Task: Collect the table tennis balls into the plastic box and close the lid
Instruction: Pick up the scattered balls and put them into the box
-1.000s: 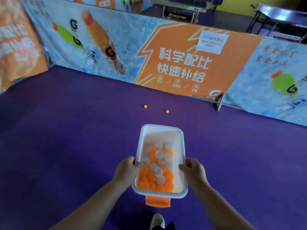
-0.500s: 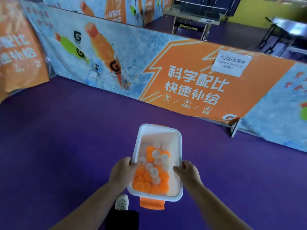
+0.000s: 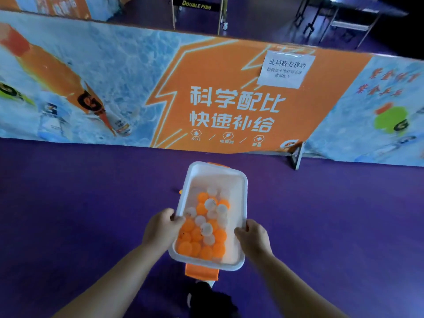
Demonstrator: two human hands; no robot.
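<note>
Box (image 3: 241, 196): held over purple floor (image 3: 91, 203), long axis pointing away toward barrier (image 3: 229, 99); no lid in view.
Balls (image 3: 202, 235): pooled at near end.
Left hand (image 3: 161, 228), right hand (image 3: 253, 237): fingers clamped on opposite long rims.
Orange speck (image 3: 180, 192): just beside left rim, possibly a loose ball; nearer left hand.

Advert barrier (image 3: 229, 99) on purple floor (image 3: 68, 203); paper notice (image 3: 285, 68).

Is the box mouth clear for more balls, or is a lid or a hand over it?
Nothing visible covers it. The plastic box has no lid on. The left hand and right hand grip its long sides at the rim. The balls lie heaped at the near end.
</note>
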